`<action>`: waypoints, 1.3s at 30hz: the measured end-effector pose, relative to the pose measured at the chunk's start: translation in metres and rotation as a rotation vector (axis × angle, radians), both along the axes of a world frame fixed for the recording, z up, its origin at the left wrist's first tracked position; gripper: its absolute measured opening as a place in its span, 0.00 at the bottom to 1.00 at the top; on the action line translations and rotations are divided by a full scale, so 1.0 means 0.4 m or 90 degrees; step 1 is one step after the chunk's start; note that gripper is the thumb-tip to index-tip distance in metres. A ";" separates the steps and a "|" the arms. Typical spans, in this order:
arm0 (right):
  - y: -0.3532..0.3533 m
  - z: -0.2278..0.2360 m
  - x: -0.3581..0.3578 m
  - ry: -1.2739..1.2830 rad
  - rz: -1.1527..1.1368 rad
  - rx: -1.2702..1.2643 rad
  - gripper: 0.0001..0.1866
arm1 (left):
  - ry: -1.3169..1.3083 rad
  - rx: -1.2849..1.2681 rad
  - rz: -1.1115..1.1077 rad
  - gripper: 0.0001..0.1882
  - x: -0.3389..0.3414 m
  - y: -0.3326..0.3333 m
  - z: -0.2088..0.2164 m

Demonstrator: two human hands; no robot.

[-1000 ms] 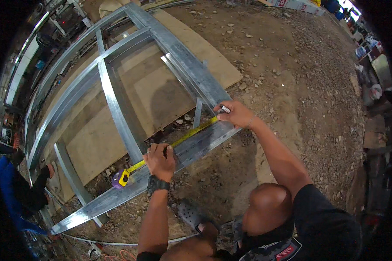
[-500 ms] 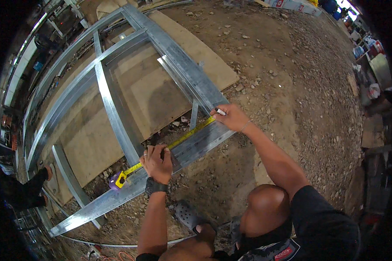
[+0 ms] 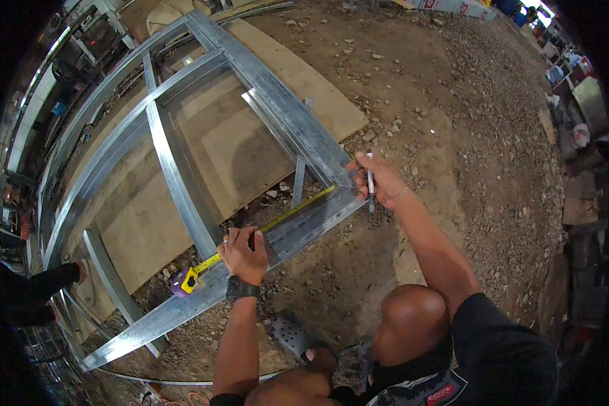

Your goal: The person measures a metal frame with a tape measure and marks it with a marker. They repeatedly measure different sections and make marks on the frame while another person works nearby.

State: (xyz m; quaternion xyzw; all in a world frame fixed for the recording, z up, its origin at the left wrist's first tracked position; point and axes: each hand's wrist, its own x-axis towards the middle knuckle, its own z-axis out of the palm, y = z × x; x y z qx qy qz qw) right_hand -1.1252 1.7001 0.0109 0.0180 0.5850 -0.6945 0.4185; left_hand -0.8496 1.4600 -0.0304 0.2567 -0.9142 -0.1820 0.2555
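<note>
A yellow-and-purple tape measure [image 3: 184, 281] rests on the near metal beam [image 3: 298, 233] of a galvanized steel frame, its yellow blade [image 3: 294, 214] drawn out along the beam to the corner. With fingers bent and pressed together, my left hand [image 3: 244, 255] holds the blade down at the beam's far edge. My right hand [image 3: 380, 180] is closed on a white marker pen [image 3: 370, 177], upright between the fingers, just right of the frame's corner. The blade's end lies beside it, apart from the fingers.
Plywood sheets [image 3: 132, 250] lie under the frame, and a loose metal stud [image 3: 111, 277] leans near its left end. Another person's foot [image 3: 82, 272] stands at the left. Stony dirt ground [image 3: 446, 142] spreads to the right, with clutter along the far right side.
My right hand has moved slightly right, off the blade's end at the corner, and the marker has turned upright in its fingers. My left hand and the tape case stay in place.
</note>
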 end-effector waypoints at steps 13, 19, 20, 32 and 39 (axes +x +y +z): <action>-0.040 -0.077 0.026 0.614 0.259 0.288 0.15 | -0.037 0.005 0.033 0.05 -0.002 -0.005 -0.015; -0.049 -0.066 0.050 0.699 0.238 0.358 0.16 | -0.026 0.019 0.041 0.06 -0.001 0.001 -0.007; -0.044 -0.067 0.054 0.707 0.217 0.354 0.16 | -0.019 0.015 0.037 0.06 -0.001 0.001 -0.006; -0.055 -0.055 0.067 0.770 0.240 0.396 0.15 | -0.014 0.032 0.026 0.08 0.000 0.001 0.006; -0.051 -0.041 0.076 0.704 0.212 0.397 0.14 | -0.012 0.074 0.028 0.10 -0.007 -0.001 0.003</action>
